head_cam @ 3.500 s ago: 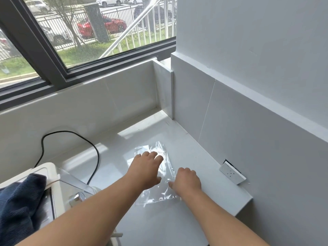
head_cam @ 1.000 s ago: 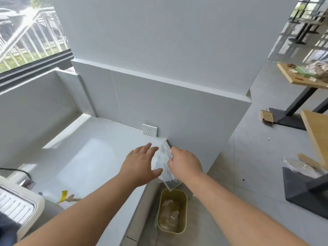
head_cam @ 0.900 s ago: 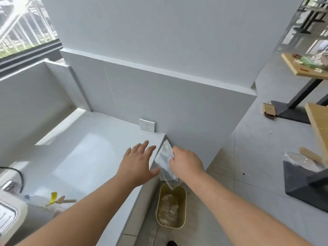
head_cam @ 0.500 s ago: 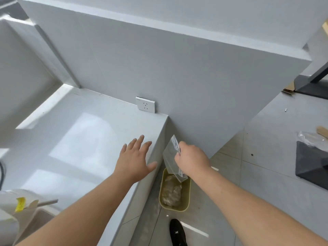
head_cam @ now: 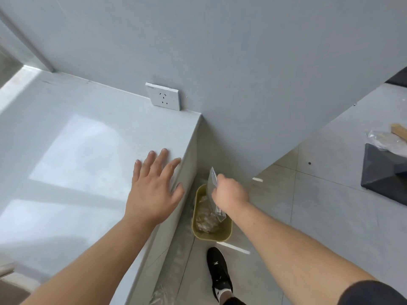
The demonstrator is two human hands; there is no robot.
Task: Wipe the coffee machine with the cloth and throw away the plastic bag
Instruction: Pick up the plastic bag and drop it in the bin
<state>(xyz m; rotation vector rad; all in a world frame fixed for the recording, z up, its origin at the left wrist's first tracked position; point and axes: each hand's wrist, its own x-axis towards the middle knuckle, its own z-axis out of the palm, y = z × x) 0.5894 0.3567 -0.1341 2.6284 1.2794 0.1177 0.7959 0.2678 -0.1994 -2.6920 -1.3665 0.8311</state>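
Observation:
My right hand (head_cam: 230, 193) pinches the clear plastic bag (head_cam: 213, 194) by its upper edge. The bag hangs straight down over a small olive-yellow bin (head_cam: 226, 233) on the floor, which holds crumpled clear plastic. My left hand (head_cam: 154, 188) lies flat with fingers spread on the white counter (head_cam: 77, 150), close to its right edge. The coffee machine and the cloth are out of view.
A white wall socket (head_cam: 164, 96) sits on the grey wall at the counter's far right corner. My black shoe (head_cam: 219, 272) stands on the tiled floor just in front of the bin. A dark table base (head_cam: 385, 175) with clear wrapping lies at the right.
My right hand carried the bag off the counter, past its edge and down over the bin. My left hand let go of the bag and came to rest on the counter. The view tilted down.

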